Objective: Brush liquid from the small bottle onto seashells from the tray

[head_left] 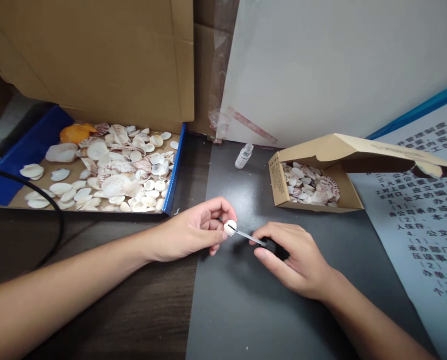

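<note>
Between the thumb and fingers of my left hand (201,226) is a small white ribbed seashell (230,228). My right hand (296,255) grips the black cap of a brush applicator (274,248). Its thin pale stem points left, and the dark tip touches the shell's face. Behind the hands a small clear glass bottle (244,156) with a printed label stands uncapped on the grey mat (223,310).
At the left, a blue-edged cardboard box (174,170) holds many seashells (114,185) and an orange piece (76,133). A small open carton (279,186) of shells stands at the right, near a printed sheet (414,225). A black cable (60,220) curves at far left.
</note>
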{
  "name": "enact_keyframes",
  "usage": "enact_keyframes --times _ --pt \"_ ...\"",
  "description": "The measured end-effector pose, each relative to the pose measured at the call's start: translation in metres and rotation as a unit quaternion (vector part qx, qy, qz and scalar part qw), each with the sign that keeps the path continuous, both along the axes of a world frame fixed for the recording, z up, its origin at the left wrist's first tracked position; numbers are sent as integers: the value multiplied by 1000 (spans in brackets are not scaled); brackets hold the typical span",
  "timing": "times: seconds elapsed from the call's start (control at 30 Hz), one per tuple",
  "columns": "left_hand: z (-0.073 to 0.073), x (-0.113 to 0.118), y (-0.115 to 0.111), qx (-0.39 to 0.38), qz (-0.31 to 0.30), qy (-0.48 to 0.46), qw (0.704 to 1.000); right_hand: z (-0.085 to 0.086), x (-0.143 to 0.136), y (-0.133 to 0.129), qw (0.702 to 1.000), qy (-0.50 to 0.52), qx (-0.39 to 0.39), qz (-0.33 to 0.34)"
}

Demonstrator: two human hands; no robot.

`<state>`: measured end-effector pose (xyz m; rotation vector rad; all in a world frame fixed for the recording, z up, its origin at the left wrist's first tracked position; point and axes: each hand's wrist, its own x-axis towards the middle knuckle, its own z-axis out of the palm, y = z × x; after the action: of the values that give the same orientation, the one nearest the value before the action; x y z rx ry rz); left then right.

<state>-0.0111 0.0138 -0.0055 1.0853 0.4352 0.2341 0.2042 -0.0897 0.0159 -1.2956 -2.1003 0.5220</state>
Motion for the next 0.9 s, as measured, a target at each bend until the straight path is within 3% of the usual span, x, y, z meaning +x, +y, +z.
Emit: enact_keyframes --times 0.37,0.53,0.7,0.9 --pt "-1 0 -1 5 9 -10 1000 -3 -2 -2 999 0 -48 -5" --pt "1 1 -1 0 11 -5 1000 0 -1 -2 999 3 -26 -47" --pt "0 1 -1 1 5 -16 1000 -1 -1 -1 999 29 -9 -20" --pt "-4 -1 0 2 -6 -7 1000 -3 -1 -1 999 8 -31 -38"
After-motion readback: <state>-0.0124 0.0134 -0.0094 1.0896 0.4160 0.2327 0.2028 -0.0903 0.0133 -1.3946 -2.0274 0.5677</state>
